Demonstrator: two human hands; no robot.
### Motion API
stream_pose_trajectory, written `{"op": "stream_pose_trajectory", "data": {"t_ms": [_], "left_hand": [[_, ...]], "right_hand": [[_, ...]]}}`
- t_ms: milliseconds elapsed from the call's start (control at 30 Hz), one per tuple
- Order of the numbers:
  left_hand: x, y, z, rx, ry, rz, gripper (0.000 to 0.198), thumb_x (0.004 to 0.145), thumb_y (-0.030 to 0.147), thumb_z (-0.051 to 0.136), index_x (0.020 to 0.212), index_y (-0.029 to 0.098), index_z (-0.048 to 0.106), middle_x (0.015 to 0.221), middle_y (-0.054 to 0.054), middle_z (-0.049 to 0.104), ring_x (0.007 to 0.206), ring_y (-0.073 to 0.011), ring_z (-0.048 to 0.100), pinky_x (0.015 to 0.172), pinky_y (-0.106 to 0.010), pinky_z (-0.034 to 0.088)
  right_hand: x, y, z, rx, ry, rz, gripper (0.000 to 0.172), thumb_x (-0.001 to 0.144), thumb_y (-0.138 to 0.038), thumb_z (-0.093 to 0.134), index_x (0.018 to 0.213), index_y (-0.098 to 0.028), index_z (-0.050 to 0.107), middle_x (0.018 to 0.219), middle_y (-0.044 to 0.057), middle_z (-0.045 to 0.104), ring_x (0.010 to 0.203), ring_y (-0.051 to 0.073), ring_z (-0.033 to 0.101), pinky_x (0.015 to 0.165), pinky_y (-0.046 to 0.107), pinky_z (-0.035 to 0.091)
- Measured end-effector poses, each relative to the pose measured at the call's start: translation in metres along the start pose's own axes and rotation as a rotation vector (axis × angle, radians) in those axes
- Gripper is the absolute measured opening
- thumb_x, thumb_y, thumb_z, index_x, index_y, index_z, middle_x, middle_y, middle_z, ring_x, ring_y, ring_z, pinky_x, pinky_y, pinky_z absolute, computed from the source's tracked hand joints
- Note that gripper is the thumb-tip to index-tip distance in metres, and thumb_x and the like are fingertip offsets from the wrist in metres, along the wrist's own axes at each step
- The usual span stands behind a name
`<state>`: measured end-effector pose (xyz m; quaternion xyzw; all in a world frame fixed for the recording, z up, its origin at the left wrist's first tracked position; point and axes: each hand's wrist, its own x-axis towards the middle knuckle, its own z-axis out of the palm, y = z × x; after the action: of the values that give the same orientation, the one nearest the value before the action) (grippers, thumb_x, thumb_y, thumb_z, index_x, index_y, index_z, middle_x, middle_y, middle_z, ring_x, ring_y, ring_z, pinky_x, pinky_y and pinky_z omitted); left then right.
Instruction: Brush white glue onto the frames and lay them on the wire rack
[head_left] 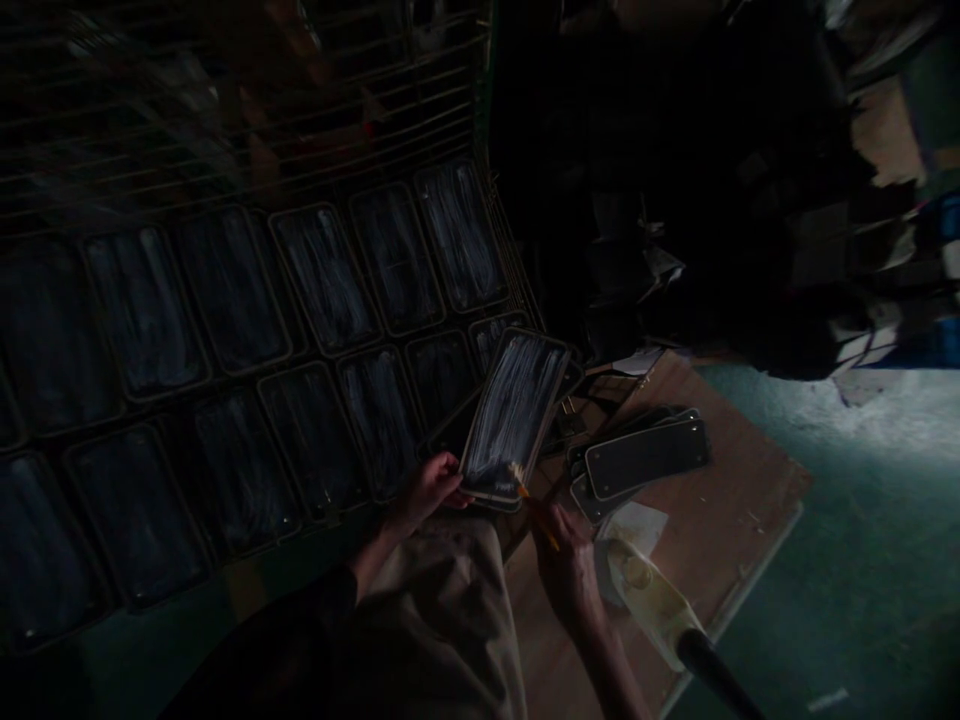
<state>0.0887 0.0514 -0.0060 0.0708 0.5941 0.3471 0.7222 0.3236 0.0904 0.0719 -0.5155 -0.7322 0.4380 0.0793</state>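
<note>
A tan, cloth-covered lap (442,600) is lying just in front of a long, dark, round-cornered panel with a pale rim and whitish streaks (517,400). The left hand (437,482) is pinching that panel's near left corner; the right hand (566,550), off its near right corner, is gripping a thin, orange-handled brush with pale bristles (523,489), its tip meeting the panel's near end. Working well here is probably calling for light, even, lengthwise strokes, with fingers staying on the rim and the darker near end getting its share. Right of the panel, a pale yellowish object with a black, tube-like end (652,590) is showing, hard to identify; a brown wooden board (727,500) there is carrying stacked dark, pale-rimmed plates (649,458). Left of and beyond the panel, rows of similar streaked panels (326,280) are lying before a thin-barred wire grid (420,125).
</note>
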Motion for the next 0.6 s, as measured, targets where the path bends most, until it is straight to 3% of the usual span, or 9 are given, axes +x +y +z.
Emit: {"op": "stream_pose_trajectory", "data": {"t_ms": [133, 233, 400, 600], "left_hand": [[0.000, -0.001, 0.000, -0.009, 0.004, 0.021, 0.040, 0.067, 0.043, 0.072, 0.087, 0.018, 0.049, 0.070, 0.002, 0.067, 0.059, -0.0189, 0.070, 0.055, -0.029, 0.058], [0.001, 0.000, 0.001, 0.011, -0.015, 0.033, 0.041, 0.070, 0.044, 0.071, 0.093, 0.017, 0.050, 0.072, 0.000, 0.068, 0.062, -0.0195, 0.071, 0.055, -0.028, 0.058], [0.005, -0.001, -0.001, 0.023, -0.039, 0.031, 0.044, 0.071, 0.043, 0.070, 0.098, 0.016, 0.049, 0.076, -0.003, 0.070, 0.062, -0.0199, 0.072, 0.053, -0.027, 0.058], [0.005, -0.008, -0.004, 0.014, -0.033, 0.053, 0.056, 0.072, 0.038, 0.066, 0.118, 0.017, 0.042, 0.075, 0.000, 0.068, 0.061, -0.0210, 0.071, 0.057, -0.032, 0.059]], "right_hand": [[-0.014, -0.015, -0.002, 0.128, -0.025, 0.055, 0.030, 0.094, -0.017, 0.045, 0.119, -0.026, 0.057, 0.092, 0.003, 0.064, 0.079, 0.014, 0.064, 0.065, 0.022, 0.050], [0.000, -0.025, -0.006, 0.196, 0.038, 0.036, 0.027, 0.093, -0.020, 0.048, 0.117, -0.026, 0.059, 0.098, 0.004, 0.066, 0.086, 0.016, 0.066, 0.068, 0.022, 0.053], [0.034, -0.021, -0.006, 0.230, -0.016, -0.003, 0.024, 0.093, -0.022, 0.049, 0.112, -0.024, 0.062, 0.096, 0.004, 0.068, 0.081, 0.014, 0.067, 0.067, 0.021, 0.053], [0.064, -0.006, -0.029, 0.086, 0.319, -0.078, 0.022, 0.093, -0.024, 0.049, 0.111, -0.021, 0.063, 0.099, 0.006, 0.066, 0.087, 0.015, 0.065, 0.072, 0.023, 0.052]]}}
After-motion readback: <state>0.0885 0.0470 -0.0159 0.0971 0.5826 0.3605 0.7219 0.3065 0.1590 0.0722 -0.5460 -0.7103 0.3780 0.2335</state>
